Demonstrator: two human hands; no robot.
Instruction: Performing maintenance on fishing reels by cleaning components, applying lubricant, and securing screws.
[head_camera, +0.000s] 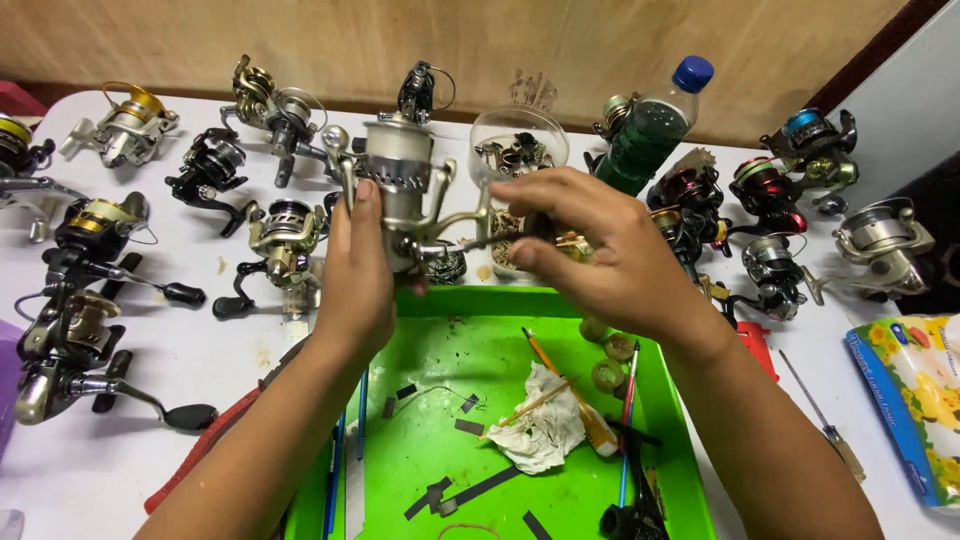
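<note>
We note the tray (455, 310) nearest, holding a rag (545, 425), brushes and loose strips. Above it our left hand (355, 275) grips the reel (400, 185) upright; our right hand (600, 255) pinches a thin tool (490, 240) at its base. The reel appears partly stripped, work unfinished. Other reels (100, 230) lie beyond.
</note>
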